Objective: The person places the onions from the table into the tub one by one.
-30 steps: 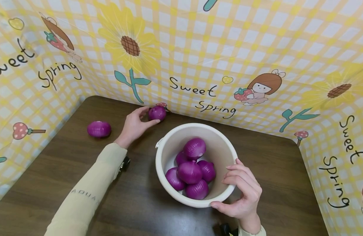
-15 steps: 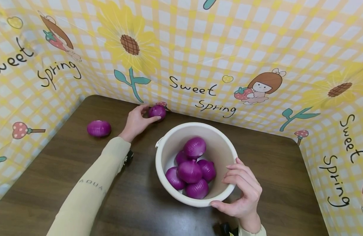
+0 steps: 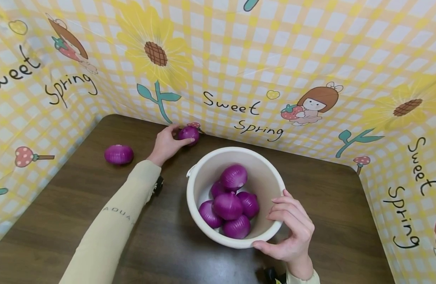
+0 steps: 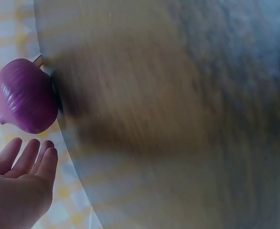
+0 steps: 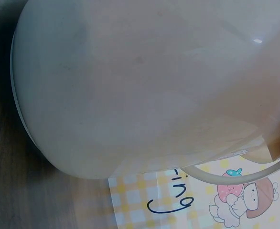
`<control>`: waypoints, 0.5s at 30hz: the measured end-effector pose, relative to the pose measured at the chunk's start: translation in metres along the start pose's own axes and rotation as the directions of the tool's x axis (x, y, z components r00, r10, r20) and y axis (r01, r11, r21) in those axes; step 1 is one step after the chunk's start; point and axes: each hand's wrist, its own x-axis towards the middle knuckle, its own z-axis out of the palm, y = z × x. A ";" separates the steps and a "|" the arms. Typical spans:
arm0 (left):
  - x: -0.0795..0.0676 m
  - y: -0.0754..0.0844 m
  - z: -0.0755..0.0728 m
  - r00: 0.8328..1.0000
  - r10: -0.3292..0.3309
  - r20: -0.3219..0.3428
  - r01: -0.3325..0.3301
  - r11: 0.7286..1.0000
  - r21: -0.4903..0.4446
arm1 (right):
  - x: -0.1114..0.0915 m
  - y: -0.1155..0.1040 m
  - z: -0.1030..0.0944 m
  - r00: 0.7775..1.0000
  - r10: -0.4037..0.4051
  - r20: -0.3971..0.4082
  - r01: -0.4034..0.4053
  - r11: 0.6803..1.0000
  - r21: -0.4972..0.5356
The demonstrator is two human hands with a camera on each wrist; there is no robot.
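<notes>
A purple onion (image 3: 189, 135) lies at the table's back edge against the cloth. My left hand (image 3: 166, 144) reaches around it from the left, its thumb in front of the onion in the head view. The left wrist view shows the onion (image 4: 27, 96) with a gap between it and the loosely bent fingers (image 4: 27, 160). My right hand (image 3: 292, 230) grips the rim of a cream bucket (image 3: 192, 197) at its right side, fingers over the inside and thumb at the front. Several purple onions (image 3: 228, 206) are heaped inside. The right wrist view is mostly the bucket's outer wall (image 5: 140, 90).
Another purple onion (image 3: 119, 154) lies on its side at the left of the dark wooden table (image 3: 157, 232). A yellow checked cloth (image 3: 218, 51) with printed figures stands around the back and sides. The bucket's handle (image 5: 240, 177) hangs along its outside.
My left hand has shifted slightly right, bringing its thumb farther across the front of the onion by the cloth. The right hand and the bucket have hardly moved.
</notes>
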 end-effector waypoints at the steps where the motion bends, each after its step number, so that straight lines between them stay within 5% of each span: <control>1: 0.001 0.000 0.001 1.000 -0.002 0.002 0.002 1.000 0.002 | 0.000 0.000 0.000 1.000 -0.001 0.000 0.001 1.000 0.000; 15: 0.003 -0.002 0.008 1.000 0.000 0.006 0.000 1.000 0.023 | 0.001 -0.001 0.000 1.000 0.003 0.000 -0.004 1.000 0.001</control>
